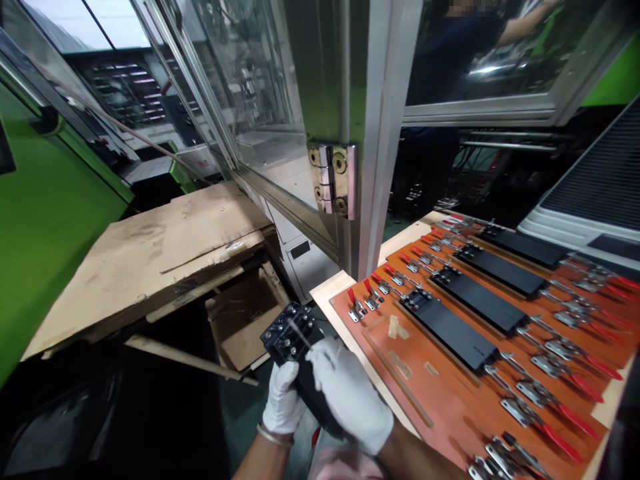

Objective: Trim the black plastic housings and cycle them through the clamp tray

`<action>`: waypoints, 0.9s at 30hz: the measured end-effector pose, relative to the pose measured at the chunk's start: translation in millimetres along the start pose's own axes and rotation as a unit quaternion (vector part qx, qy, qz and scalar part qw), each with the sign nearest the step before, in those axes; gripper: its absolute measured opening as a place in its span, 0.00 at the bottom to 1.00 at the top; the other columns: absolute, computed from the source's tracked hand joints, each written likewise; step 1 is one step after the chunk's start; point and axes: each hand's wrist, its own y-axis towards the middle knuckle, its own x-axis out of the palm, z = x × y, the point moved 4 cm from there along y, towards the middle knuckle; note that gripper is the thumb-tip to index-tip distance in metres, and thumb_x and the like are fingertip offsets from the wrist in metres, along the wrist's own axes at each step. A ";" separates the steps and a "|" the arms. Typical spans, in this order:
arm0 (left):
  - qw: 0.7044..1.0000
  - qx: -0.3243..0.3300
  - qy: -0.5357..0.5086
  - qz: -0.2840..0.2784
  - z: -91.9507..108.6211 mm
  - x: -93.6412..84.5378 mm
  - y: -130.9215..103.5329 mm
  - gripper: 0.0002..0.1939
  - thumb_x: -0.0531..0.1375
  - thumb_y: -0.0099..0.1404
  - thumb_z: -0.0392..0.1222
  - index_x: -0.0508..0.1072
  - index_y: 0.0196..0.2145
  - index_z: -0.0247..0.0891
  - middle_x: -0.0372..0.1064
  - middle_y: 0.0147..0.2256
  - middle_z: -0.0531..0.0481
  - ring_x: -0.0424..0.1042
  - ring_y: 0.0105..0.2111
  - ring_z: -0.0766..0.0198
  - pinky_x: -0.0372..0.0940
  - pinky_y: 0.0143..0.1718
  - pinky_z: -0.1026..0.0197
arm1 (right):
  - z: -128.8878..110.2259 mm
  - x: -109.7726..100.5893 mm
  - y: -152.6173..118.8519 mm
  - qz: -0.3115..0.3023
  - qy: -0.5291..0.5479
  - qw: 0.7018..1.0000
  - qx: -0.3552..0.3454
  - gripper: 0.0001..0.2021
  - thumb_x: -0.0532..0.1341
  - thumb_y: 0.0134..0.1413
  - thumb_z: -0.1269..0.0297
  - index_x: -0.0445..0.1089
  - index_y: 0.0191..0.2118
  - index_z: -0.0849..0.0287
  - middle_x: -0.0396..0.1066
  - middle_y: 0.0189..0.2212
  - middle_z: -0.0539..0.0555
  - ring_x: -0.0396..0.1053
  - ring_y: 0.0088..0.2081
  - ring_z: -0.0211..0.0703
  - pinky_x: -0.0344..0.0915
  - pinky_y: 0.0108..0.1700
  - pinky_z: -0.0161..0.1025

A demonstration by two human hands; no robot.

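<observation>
My left hand, in a white glove, is closed round the side of a long black part. The end of this part carries a black block with several round metal fittings, tilted towards me. Over the part lies my gloved right hand, its fingers pinched on a thin metal tool. The tool's tip points at the face of the block; its handle is hidden in the glove, and its exact kind I cannot make out.
To the right, an orange fixture board holds several black parts between red-handled toggle clamps. A cardboard-covered table stands left, a cardboard box beneath. A hinged metal frame rises ahead; a person stands behind glass.
</observation>
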 end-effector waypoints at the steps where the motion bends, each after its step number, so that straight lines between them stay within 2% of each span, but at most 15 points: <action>1: 1.000 0.004 0.001 -0.002 0.6 -0.3 0.1 0.15 0.76 0.33 0.44 0.81 0.22 0.41 0.78 0.23 0.51 0.80 0.30 0.50 0.75 0.45 0.48 | 1.4 0.3 0.9 -0.003 -0.012 1.000 0.003 0.13 0.49 0.64 0.64 0.68 0.33 0.55 0.71 0.26 0.50 0.68 0.29 0.41 0.59 0.34 0.35; 5: 1.000 0.011 -0.009 -0.013 0.7 -2.3 0.5 0.13 0.76 0.35 0.43 0.80 0.20 0.41 0.79 0.23 0.51 0.78 0.25 0.53 0.75 0.44 0.48 | 9.0 -5.1 4.7 0.039 -0.003 0.999 0.036 0.13 0.48 0.65 0.62 0.68 0.35 0.56 0.72 0.28 0.51 0.68 0.30 0.42 0.60 0.34 0.36; 7: 1.000 0.017 -0.014 -0.016 0.4 -3.0 1.0 0.11 0.75 0.36 0.42 0.80 0.20 0.42 0.79 0.24 0.53 0.78 0.23 0.56 0.76 0.43 0.49 | 7.7 -3.9 3.4 0.023 0.011 0.999 0.023 0.14 0.48 0.65 0.61 0.67 0.33 0.56 0.70 0.26 0.50 0.67 0.29 0.41 0.60 0.34 0.36; 10: 1.000 0.018 -0.016 -0.020 -1.0 -2.8 1.5 0.12 0.75 0.36 0.42 0.81 0.23 0.42 0.79 0.25 0.52 0.79 0.25 0.54 0.75 0.44 0.49 | 1.6 1.1 -1.6 -0.024 -0.020 1.000 0.002 0.14 0.47 0.65 0.60 0.67 0.33 0.55 0.69 0.26 0.50 0.68 0.29 0.42 0.59 0.33 0.36; 15: 1.000 -0.006 -0.012 -0.012 -4.4 -3.0 -0.3 0.13 0.74 0.38 0.44 0.82 0.25 0.41 0.80 0.26 0.50 0.79 0.28 0.51 0.74 0.45 0.46 | 1.4 -1.0 -1.9 0.012 0.009 0.999 0.035 0.14 0.46 0.66 0.60 0.66 0.35 0.56 0.68 0.25 0.50 0.67 0.29 0.41 0.60 0.34 0.35; 19: 1.000 -0.001 -0.021 0.008 -5.5 -1.8 -1.9 0.16 0.74 0.35 0.44 0.82 0.26 0.41 0.80 0.28 0.48 0.80 0.32 0.48 0.75 0.45 0.46 | -3.3 2.1 -1.9 -0.023 -0.039 0.999 -0.009 0.16 0.46 0.66 0.60 0.68 0.33 0.56 0.67 0.23 0.49 0.66 0.27 0.41 0.58 0.31 0.35; 23: 0.999 -0.024 -0.034 0.027 -10.4 -2.3 -0.6 0.16 0.75 0.33 0.42 0.82 0.25 0.40 0.80 0.27 0.48 0.79 0.28 0.49 0.76 0.41 0.47 | -5.5 -1.1 -2.5 -0.017 -0.043 0.999 0.027 0.17 0.46 0.67 0.63 0.70 0.34 0.56 0.67 0.22 0.49 0.66 0.26 0.39 0.57 0.30 0.33; 27: 0.997 -0.014 -0.060 0.053 -12.6 -8.5 2.8 0.15 0.74 0.33 0.39 0.82 0.24 0.40 0.80 0.25 0.50 0.78 0.25 0.53 0.77 0.39 0.50 | -11.9 0.1 -3.2 -0.061 -0.066 0.996 -0.004 0.14 0.49 0.66 0.65 0.70 0.34 0.56 0.68 0.24 0.49 0.66 0.26 0.38 0.56 0.30 0.33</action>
